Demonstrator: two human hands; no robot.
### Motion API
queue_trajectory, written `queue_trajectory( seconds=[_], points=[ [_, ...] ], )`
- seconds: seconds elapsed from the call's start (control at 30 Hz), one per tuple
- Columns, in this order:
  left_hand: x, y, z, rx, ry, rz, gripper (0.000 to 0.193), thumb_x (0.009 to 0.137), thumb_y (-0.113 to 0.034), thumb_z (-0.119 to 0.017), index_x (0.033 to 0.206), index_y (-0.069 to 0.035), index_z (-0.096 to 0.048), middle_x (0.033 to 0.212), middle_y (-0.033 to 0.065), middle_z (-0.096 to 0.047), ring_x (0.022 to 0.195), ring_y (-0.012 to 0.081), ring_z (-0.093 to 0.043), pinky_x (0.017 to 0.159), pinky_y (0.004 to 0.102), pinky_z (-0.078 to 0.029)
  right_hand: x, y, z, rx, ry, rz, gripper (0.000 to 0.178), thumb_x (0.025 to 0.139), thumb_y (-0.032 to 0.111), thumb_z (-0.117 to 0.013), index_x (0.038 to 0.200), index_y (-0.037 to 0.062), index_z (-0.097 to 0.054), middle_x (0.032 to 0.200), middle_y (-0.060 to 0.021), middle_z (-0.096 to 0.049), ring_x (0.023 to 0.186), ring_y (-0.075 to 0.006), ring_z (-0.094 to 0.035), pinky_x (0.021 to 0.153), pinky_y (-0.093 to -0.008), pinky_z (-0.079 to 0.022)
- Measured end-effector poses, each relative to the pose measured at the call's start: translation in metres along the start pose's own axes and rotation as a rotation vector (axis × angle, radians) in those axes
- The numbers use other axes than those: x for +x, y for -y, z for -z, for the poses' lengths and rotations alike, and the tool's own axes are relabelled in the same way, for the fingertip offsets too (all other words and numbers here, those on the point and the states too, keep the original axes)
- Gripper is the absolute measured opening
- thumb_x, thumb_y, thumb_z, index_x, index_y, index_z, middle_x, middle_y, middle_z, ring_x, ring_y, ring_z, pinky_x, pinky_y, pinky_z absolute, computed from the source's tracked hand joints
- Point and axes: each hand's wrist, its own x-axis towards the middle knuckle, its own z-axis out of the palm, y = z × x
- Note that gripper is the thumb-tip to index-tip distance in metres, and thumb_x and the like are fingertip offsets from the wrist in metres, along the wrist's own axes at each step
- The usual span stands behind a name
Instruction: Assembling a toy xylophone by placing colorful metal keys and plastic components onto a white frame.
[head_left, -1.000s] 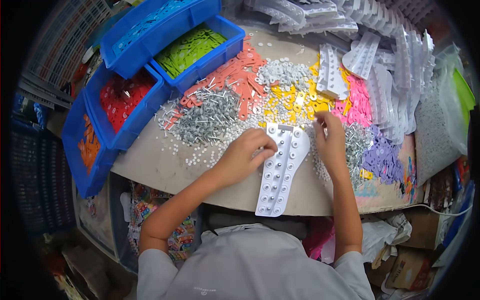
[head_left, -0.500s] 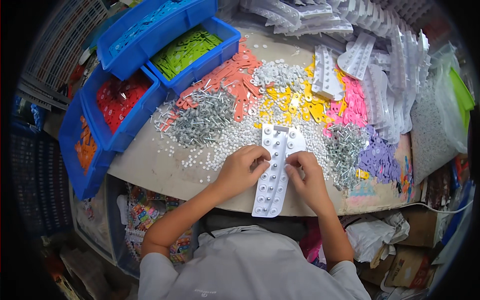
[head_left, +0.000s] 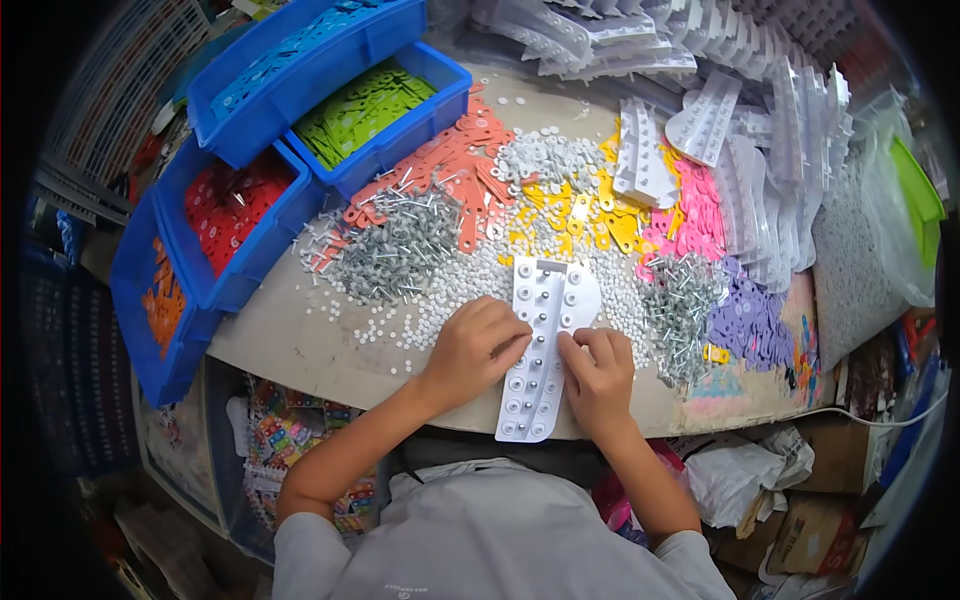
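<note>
A long white plastic holder (head_left: 541,370) lies at the table's near edge, its upper right side rounded. Metal pin tips run down its middle, with white washers in a column on each side. My left hand (head_left: 474,350) is at the holder's left side, thumb and fingers pinched together over its edge. At the right side my right hand (head_left: 602,378) is closed too, thumb and index finger meeting over the right column. Whatever either pinch holds, if anything, is too small to tell. Loose white washers (head_left: 455,300) spread just beyond my hands.
Piles of metal rivets (head_left: 400,240), coral strips (head_left: 470,160), yellow strips (head_left: 620,225), pink strips (head_left: 700,215) and purple strips (head_left: 750,315) cover the table. Blue bins (head_left: 330,175) of coloured strips stand left. White holders (head_left: 770,170) are stacked at the far right, near a clear bag (head_left: 865,260).
My right hand has moved a little down along the holder, its fingers drawing together. My left hand stays at the left side, and the whole view has shifted slightly.
</note>
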Motion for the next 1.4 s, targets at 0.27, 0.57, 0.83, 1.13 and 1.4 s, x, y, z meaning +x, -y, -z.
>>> queue_trajectory(
  seconds=[0.27, 0.57, 0.83, 1.13, 1.4],
  points=[
    [0.027, 0.020, 0.008, 0.024, -0.296, 0.103, 0.024, 0.084, 0.000, -0.073, 0.108, -0.003, -0.069, 0.082, 0.0076, -0.063, 0.082, 0.0245, -0.061, 0.077, 0.0364, -0.048, 0.004, -0.016, 0.004, 0.485, 0.177, -0.355, 0.018, 0.079, -0.003, -0.074, 0.096, 0.0029, -0.071, 0.093, -0.0101, -0.064, 0.091, -0.0299, -0.060, 0.079, -0.0413, -0.049],
    [0.019, 0.027, 0.000, 0.104, -0.213, 0.020, 0.021, 0.084, -0.002, -0.073, 0.105, -0.005, -0.071, 0.084, 0.0071, -0.065, 0.082, 0.0260, -0.061, 0.079, 0.0385, -0.046, 0.012, -0.012, 0.005, 0.205, 0.103, -0.045, 0.015, 0.082, 0.000, -0.073, 0.095, 0.0027, -0.068, 0.095, -0.0104, -0.063, 0.090, -0.0313, -0.058, 0.079, -0.0402, -0.048],
    [0.020, 0.026, 0.005, 0.098, -0.226, 0.064, 0.019, 0.085, -0.002, -0.072, 0.105, -0.005, -0.071, 0.085, 0.0082, -0.065, 0.082, 0.0264, -0.061, 0.081, 0.0387, -0.046, 0.018, -0.024, 0.006, 0.284, 0.163, -0.005, 0.015, 0.081, -0.001, -0.073, 0.094, 0.0024, -0.066, 0.092, -0.0104, -0.062, 0.088, -0.0310, -0.058, 0.078, -0.0402, -0.049],
    [0.019, 0.029, 0.007, 0.103, -0.249, 0.059, 0.020, 0.085, -0.001, -0.072, 0.105, -0.004, -0.071, 0.085, 0.0081, -0.065, 0.083, 0.0257, -0.062, 0.081, 0.0380, -0.047, 0.047, -0.056, 0.013, 0.137, 0.049, -0.226, 0.014, 0.088, -0.003, -0.065, 0.102, 0.0008, -0.064, 0.103, -0.0169, -0.063, 0.100, -0.0364, -0.058, 0.090, -0.0443, -0.045],
    [0.020, 0.031, 0.008, 0.145, -0.262, 0.040, 0.023, 0.085, -0.001, -0.072, 0.107, -0.004, -0.070, 0.083, 0.0082, -0.064, 0.082, 0.0259, -0.061, 0.080, 0.0385, -0.046, 0.107, -0.141, -0.011, -0.554, 0.144, -0.097, 0.020, 0.089, 0.014, -0.066, 0.107, 0.0065, -0.073, 0.144, -0.0166, -0.053, 0.133, -0.0356, -0.047, 0.109, -0.0508, -0.036]
  ],
)
